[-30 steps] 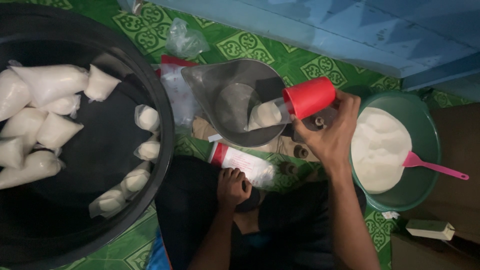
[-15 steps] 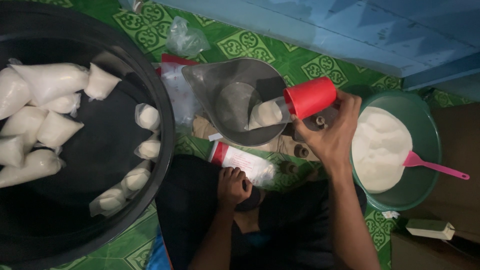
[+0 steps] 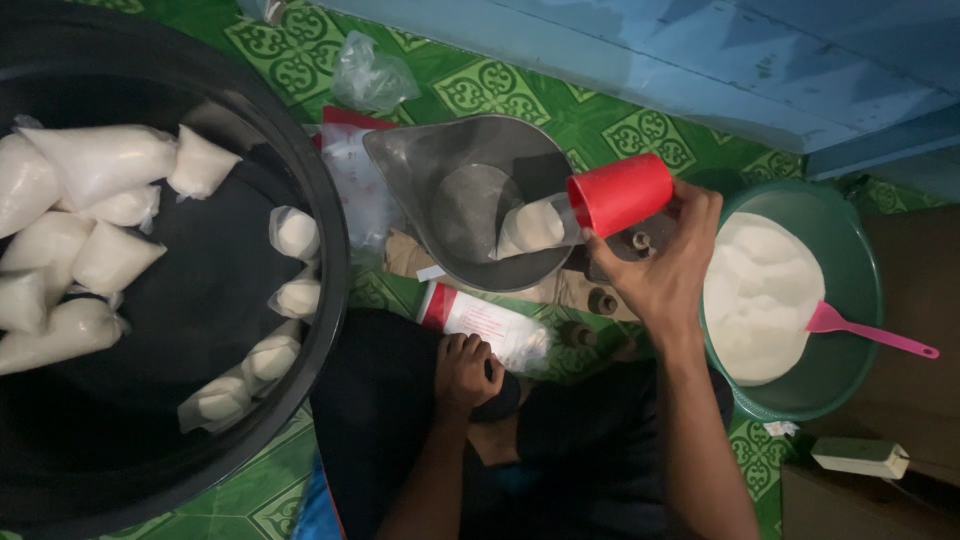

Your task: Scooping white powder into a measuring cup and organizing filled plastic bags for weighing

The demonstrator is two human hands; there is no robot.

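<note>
Red cup (image 3: 620, 193) in right hand (image 3: 660, 270) over scale pan (image 3: 470, 200); left hand (image 3: 465, 372) clenched empty.

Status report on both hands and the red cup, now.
Right hand grips red cup, tipped over small bag in grey scale pan. Left hand fisted on lap, apparently empty. Nothing blocking.

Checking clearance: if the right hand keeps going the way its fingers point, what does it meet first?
Probably the grey scale pan: the right hand tilts a red cup toward it. Depth is unclear.
</note>
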